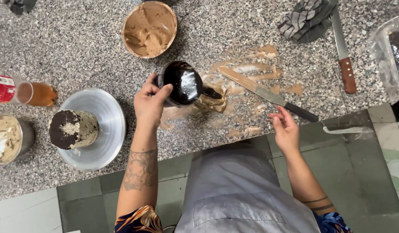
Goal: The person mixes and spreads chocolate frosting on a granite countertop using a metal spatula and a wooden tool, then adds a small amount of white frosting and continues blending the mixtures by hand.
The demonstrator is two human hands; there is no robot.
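Chocolate-glazed cake (182, 83) sits tilted on the granite counter (78, 39), left hand (148, 102) clamped on its side, likely steadying it so the glossy top faces up. Right hand (285, 127) is empty, fingers loosely apart, just beside the handle of the frosting-smeared spatula (268, 94) lying across brown smears. Count: 1 bowl of tan frosting (149, 28) beyond the left hand, 1 unglazed cake on a metal plate (106, 129) to its left, 1 wooden-handled knife (344, 51) beyond the right hand

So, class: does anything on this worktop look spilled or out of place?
Yes. Tan cream smears are spread straight on the granite counter, around the palette knife and beside the dark glazed cake the left hand holds.
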